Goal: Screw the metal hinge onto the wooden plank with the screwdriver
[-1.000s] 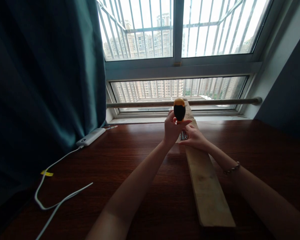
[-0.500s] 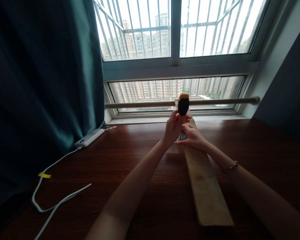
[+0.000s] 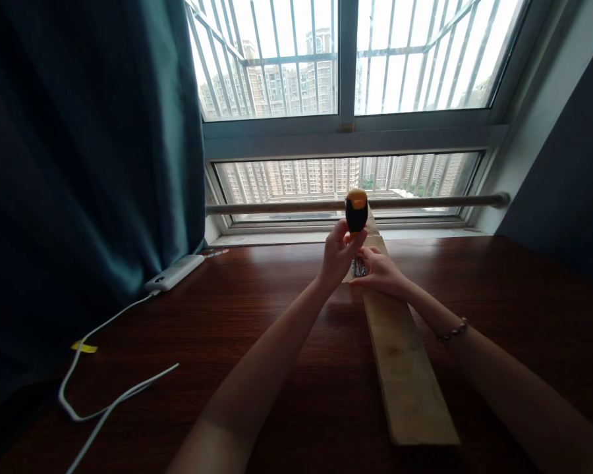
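My left hand (image 3: 337, 255) is closed around the lower part of a screwdriver (image 3: 356, 212) with a black and yellow handle. The handle points up, and its shaft runs down toward a small shiny metal piece (image 3: 359, 268). Thumb and fingers of my right hand (image 3: 381, 271) lie on either side of that metal piece, steadying it on the wood; its exact kind is too small to make out. Beneath both is a long pale wooden board (image 3: 408, 368), stretching from near me toward the window. Part of the board is hidden by my hands.
The board lies on a dark reddish-brown wooden tabletop (image 3: 277, 316). To the left are a white power bank (image 3: 174, 273), a white cable (image 3: 123, 397) and a dark curtain (image 3: 93, 131). A horizontal rail (image 3: 286, 207) crosses before the barred window.
The screwdriver's handle has tilted a little to the left and toward me, showing more of its yellow end. My left hand has turned slightly with it. My right hand keeps its place.
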The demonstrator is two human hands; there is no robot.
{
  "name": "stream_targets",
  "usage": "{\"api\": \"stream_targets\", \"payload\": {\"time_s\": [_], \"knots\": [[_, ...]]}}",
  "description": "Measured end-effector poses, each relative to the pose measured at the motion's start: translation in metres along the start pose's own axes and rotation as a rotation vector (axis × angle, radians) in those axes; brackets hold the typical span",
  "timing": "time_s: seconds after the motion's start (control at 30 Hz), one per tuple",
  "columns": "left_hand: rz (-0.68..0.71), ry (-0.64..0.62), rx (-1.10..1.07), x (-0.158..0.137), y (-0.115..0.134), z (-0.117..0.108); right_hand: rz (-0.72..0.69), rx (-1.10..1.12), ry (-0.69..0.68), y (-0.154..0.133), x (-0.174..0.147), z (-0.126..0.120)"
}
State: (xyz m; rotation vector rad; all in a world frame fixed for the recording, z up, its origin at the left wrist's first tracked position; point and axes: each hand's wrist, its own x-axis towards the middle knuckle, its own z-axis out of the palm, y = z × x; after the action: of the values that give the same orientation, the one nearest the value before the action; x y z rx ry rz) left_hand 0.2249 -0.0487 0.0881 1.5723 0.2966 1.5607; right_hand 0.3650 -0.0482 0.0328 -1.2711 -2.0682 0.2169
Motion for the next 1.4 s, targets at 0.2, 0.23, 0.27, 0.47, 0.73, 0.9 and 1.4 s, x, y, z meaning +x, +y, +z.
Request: {"api": "stream_targets", "payload": {"time_s": [0.2, 0.23, 0.27, 0.47, 0.73, 0.9, 1.4], "knots": [[-0.032, -0.029, 0.0, 0.0, -0.003, -0.004, 0.005, -0.042, 0.014, 0.001, 0.0, 0.001], [-0.033, -0.045, -0.03, 0.0, -0.003, -0.004, 0.002, -0.041, 0.011, 0.0, 0.0, 0.001], [-0.033, -0.057, -0.061, -0.001, -0.003, -0.002, -0.003, -0.039, 0.01, 0.0, 0.0, 0.001], [-0.074, -0.028, -0.17, -0.005, -0.007, 0.004, -0.025, -0.035, 0.017, 0.0, 0.0, 0.001], [-0.049, 0.0, -0.049, 0.0, -0.004, 0.001, -0.029, -0.044, -0.007, 0.001, 0.0, 0.001], [0.001, -0.008, 0.055, 0.004, -0.006, -0.008, -0.013, -0.03, 0.001, 0.0, 0.0, 0.001], [-0.099, -0.093, -0.209, 0.004, -0.012, -0.004, -0.034, -0.032, 0.006, 0.002, 0.0, 0.002]]}}
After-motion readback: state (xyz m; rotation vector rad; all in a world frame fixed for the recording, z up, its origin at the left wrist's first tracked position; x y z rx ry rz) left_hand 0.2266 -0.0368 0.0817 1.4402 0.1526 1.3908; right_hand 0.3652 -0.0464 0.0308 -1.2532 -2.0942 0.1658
